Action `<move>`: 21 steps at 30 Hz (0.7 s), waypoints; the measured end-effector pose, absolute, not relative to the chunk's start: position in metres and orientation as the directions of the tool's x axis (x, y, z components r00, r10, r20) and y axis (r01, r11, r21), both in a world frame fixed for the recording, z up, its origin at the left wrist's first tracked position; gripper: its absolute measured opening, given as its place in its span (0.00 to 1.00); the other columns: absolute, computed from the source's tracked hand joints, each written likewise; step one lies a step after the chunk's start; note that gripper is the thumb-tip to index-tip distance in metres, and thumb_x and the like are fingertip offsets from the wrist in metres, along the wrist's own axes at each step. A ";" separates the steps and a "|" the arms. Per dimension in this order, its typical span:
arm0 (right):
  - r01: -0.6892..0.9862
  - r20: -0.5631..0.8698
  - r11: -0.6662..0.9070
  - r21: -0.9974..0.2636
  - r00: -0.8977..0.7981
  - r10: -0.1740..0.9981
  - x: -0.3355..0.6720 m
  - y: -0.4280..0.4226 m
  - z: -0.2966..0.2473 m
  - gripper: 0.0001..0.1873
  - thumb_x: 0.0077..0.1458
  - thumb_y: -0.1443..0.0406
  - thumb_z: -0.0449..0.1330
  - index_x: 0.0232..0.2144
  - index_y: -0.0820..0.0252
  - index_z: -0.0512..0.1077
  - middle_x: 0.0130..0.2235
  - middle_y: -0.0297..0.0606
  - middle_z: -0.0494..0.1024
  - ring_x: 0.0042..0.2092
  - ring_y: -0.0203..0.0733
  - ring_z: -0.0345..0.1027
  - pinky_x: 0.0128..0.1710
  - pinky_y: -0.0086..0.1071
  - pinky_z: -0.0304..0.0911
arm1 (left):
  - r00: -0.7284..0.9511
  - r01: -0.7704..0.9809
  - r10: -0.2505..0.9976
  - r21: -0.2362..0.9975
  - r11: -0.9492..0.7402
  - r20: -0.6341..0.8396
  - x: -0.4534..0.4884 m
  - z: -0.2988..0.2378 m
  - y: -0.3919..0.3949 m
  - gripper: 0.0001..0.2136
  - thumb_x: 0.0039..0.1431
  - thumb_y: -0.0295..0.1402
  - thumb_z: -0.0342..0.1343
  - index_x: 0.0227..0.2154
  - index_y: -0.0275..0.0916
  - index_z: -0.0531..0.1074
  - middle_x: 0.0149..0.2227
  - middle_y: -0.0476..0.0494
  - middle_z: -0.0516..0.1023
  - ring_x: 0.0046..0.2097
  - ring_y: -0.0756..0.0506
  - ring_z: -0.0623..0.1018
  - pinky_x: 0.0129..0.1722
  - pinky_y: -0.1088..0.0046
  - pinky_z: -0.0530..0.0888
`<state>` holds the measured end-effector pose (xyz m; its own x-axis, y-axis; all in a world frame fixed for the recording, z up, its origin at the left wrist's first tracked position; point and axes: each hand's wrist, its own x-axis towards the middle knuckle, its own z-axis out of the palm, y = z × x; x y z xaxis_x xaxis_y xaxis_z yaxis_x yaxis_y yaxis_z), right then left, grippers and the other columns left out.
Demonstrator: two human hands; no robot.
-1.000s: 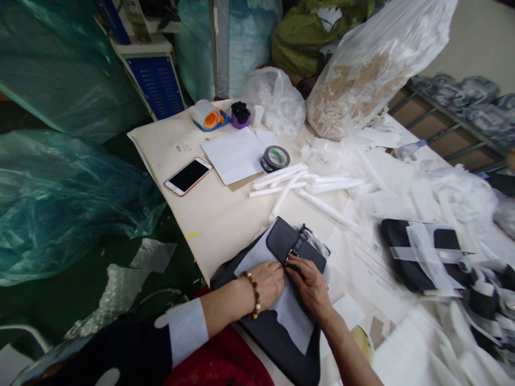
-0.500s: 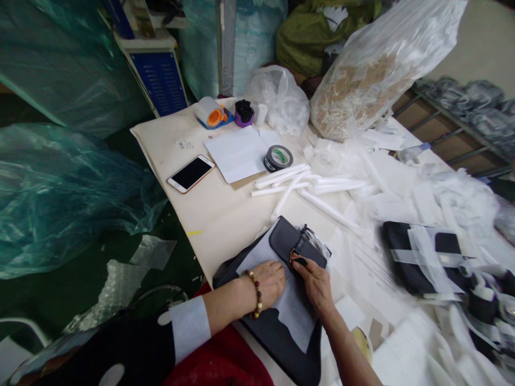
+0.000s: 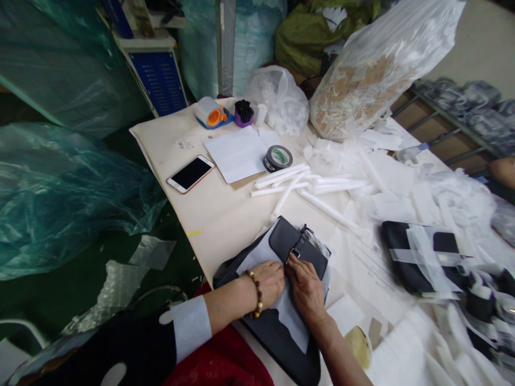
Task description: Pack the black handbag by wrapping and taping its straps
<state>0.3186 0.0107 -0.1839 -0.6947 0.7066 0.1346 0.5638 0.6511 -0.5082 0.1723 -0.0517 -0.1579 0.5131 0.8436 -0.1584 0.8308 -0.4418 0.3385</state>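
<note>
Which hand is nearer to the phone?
Left. The left hand, over the bag, is right of the phone and closer to the person; the right hand, by the buckle, is farther right.

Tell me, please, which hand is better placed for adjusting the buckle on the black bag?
Probably the right hand: its fingertips are at the buckle on the black bag, whereas the left hand lies on the grey sheet, slightly farther away.

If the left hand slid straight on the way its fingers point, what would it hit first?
Most likely the right hand, whose fingers lie just ahead of the left hand over the bag. They look nearly touching, but depth makes any gap hard to judge.
</note>
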 end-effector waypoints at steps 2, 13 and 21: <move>0.557 0.122 0.686 -0.469 -0.728 0.675 0.320 0.009 -0.183 0.14 0.56 0.66 0.49 0.40 0.59 0.72 0.46 0.42 0.74 0.43 0.43 0.66 0.42 0.38 0.66 | 0.512 0.830 0.845 0.342 -0.441 -0.154 0.172 -0.160 -0.052 0.11 0.53 0.28 0.50 0.38 0.28 0.71 0.42 0.34 0.73 0.44 0.42 0.69 0.44 0.67 0.66; 0.587 0.022 0.762 -0.272 -0.788 0.615 0.321 0.007 -0.178 0.17 0.54 0.71 0.48 0.44 0.64 0.70 0.50 0.43 0.71 0.46 0.45 0.64 0.43 0.38 0.64 | 0.523 0.818 0.837 0.370 -0.441 -0.162 0.170 -0.158 -0.050 0.09 0.52 0.27 0.49 0.34 0.29 0.71 0.38 0.35 0.73 0.43 0.42 0.69 0.42 0.66 0.66; 0.613 -0.045 0.671 -0.417 -0.751 0.659 0.319 0.012 -0.162 0.15 0.56 0.64 0.50 0.43 0.61 0.71 0.49 0.41 0.72 0.47 0.45 0.64 0.45 0.40 0.63 | 0.457 0.843 0.844 0.439 -0.310 -0.282 0.176 -0.124 -0.073 0.17 0.57 0.40 0.47 0.40 0.30 0.69 0.39 0.36 0.73 0.44 0.41 0.69 0.48 0.60 0.62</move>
<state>0.3188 0.0120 -0.1615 -0.7512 0.6585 -0.0452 0.6133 0.6710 -0.4168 0.1761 -0.0734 -0.1244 0.4568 0.8438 -0.2816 0.8432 -0.3099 0.4392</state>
